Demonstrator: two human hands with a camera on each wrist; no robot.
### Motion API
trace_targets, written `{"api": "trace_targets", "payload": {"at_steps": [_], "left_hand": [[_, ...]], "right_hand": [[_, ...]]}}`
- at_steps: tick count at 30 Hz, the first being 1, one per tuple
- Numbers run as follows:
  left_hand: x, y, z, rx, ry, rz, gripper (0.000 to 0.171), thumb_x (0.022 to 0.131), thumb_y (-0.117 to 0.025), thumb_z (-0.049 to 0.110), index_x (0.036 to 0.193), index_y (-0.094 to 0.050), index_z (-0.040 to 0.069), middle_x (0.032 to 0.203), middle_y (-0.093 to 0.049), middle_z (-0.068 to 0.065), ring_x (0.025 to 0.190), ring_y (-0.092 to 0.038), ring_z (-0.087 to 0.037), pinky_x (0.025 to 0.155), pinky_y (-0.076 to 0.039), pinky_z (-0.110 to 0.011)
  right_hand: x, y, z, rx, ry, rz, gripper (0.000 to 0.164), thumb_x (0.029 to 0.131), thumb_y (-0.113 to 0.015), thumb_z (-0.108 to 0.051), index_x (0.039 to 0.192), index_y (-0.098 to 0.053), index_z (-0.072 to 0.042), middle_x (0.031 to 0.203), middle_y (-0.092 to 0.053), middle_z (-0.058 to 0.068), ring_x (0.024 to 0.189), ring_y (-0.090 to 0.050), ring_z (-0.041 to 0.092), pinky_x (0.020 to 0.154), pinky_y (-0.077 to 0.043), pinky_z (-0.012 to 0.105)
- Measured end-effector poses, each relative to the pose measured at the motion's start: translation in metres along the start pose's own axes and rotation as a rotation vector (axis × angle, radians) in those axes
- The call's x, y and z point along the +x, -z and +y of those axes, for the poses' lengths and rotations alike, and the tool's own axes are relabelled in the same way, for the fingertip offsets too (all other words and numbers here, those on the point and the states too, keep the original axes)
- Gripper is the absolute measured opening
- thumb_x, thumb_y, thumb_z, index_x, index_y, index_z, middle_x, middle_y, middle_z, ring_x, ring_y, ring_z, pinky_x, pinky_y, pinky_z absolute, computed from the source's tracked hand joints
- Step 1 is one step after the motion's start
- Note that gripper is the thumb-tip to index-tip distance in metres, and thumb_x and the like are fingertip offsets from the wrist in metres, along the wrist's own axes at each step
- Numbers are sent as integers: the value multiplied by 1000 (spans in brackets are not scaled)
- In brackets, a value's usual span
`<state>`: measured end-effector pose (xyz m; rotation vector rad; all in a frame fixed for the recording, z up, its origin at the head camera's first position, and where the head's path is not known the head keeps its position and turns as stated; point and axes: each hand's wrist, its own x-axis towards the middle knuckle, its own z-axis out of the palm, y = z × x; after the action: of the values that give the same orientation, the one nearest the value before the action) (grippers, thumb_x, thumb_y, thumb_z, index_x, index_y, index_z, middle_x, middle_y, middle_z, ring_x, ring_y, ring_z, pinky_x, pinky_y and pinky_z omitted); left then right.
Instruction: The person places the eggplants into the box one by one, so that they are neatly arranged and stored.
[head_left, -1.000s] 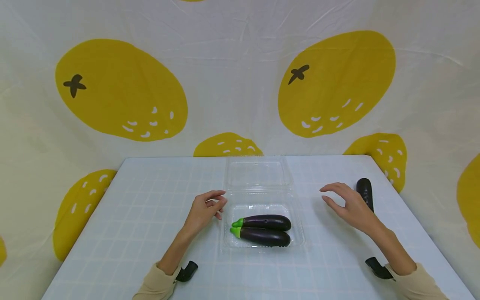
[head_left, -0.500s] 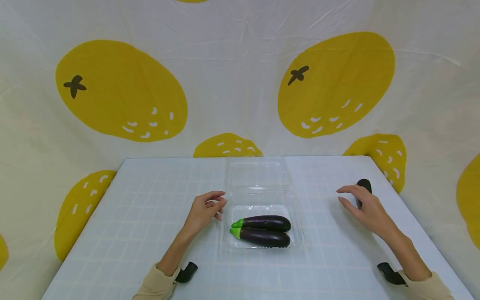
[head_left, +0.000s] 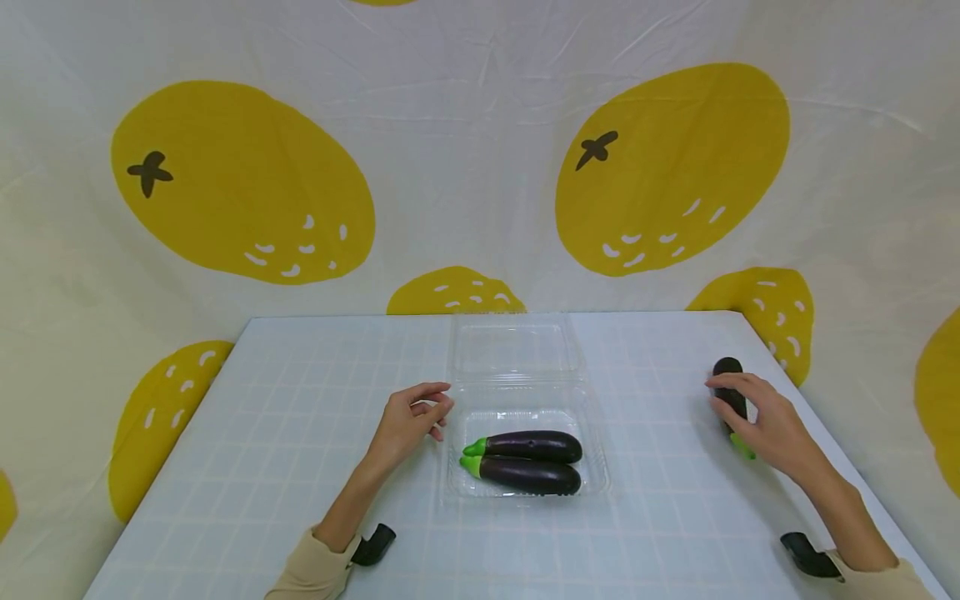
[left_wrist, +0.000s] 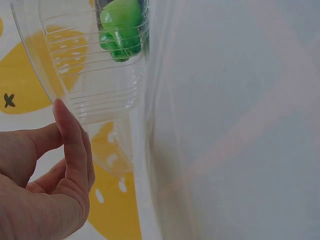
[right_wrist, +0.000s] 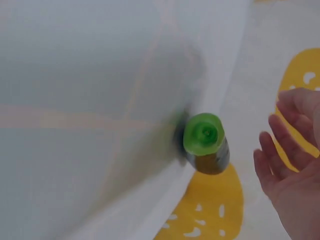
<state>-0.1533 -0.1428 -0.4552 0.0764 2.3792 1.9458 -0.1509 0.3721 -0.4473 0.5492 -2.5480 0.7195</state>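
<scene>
checked table point(head_left: 322, 467): right hand point(head_left: 776, 425) parted, empty, near eggplant point(head_left: 734, 401); left hand point(head_left: 407, 422) loose, empty, beside box point(head_left: 517, 402)

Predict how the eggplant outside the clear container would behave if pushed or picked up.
The lone eggplant would probably roll sideways, since its body looks rounded. Its smooth-looking skin may feel slippery. It seems fairly stiff, as its outline shows no sag.

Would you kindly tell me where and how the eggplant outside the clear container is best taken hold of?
The eggplant is probably best held around its middle, coming from above with the right grip spanning its width. It lies lengthwise on the table, its green stem end toward the person, so its long, rounded sides face left and right.
</scene>
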Motion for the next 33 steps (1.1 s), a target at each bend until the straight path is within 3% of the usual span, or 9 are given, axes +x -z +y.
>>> {"api": "trace_targets", "payload": {"at_steps": [5, 9, 12, 15, 21, 24, 27, 28, 33], "left_hand": [[0, 0, 0, 4, -1, 0, 41, 96, -75, 12, 131, -64, -7, 104, -67, -16, 61, -65, -27, 59, -58, -24], [0, 0, 0, 3, -3, -1, 41, 96, -75, 12, 130, -64, -7, 104, -67, -16, 61, -65, -27, 60, -58, -23], [0, 0, 1, 2, -3, 0, 41, 96, -75, 12, 130, -64, -7, 104, -67, -16, 61, -65, -28, 60, -58, -23], [-1, 0, 1, 0, 3, 2, 41, 96, -74, 12, 131, -64, -7, 104, -67, -15, 62, -65, -27, 59, -58, -24], [0, -1, 0, -6, 12, -2, 40, 96, -74, 11, 130, -65, -7, 104, -67, -16, 61, -65, -26, 59, -58, -23], [1, -1, 1, -3, 13, -9, 39, 96, -74, 11, 130, -65, -6, 103, -67, -16, 61, -65, -23, 60, -58, -23], [1, 0, 1, 2, 11, -10, 39, 96, -74, 12, 130, -66, -5, 103, -67, -16, 61, -65, -21, 61, -59, -24], [1, 0, 1, 3, 12, -11, 39, 96, -74, 12, 130, -66, -5, 102, -67, -16, 61, -65, -21, 61, -59, -24], [1, 1, 0, 1, 12, -10, 39, 96, -75, 13, 130, -66, -5, 103, -67, -16, 61, -65, -22, 61, -59, -24]], "right_hand": [[-6, 6, 8, -29, -66, -47, 31, 87, -76, 7, 116, -68, -1, 120, -62, 22, 110, -53, 38, 96, -16, -5], [-9, 9, 15, -30, -97, -88, 31, 90, -72, 7, 119, -66, -1, 124, -58, 26, 112, -51, 47, 112, -26, 8], [-11, 9, 20, -14, -79, -104, 33, 88, -70, 11, 120, -66, 0, 125, -57, 28, 112, -51, 49, 112, -25, 8], [-13, 9, 25, -9, -50, -121, 36, 86, -68, 16, 120, -66, 1, 124, -57, 29, 110, -51, 50, 96, -12, -4], [-15, 10, 29, -28, -29, -165, 40, 86, -63, 20, 122, -65, 1, 128, -54, 31, 113, -49, 52, 103, -10, 0], [-15, 10, 32, -28, -23, -184, 42, 85, -63, 21, 121, -65, 2, 129, -54, 32, 114, -48, 53, 122, -29, 33], [-13, 11, 35, -19, -12, -212, 42, 84, -64, 23, 121, -65, 3, 130, -53, 34, 114, -46, 55, 101, -37, 71], [-13, 11, 36, -11, -13, -226, 42, 83, -63, 24, 120, -65, 4, 130, -52, 35, 114, -45, 56, 90, -36, 78], [-10, 15, 35, -5, -28, -284, 42, 82, -62, 24, 120, -65, 6, 133, -48, 36, 115, -41, 58, 88, -35, 80]]}}
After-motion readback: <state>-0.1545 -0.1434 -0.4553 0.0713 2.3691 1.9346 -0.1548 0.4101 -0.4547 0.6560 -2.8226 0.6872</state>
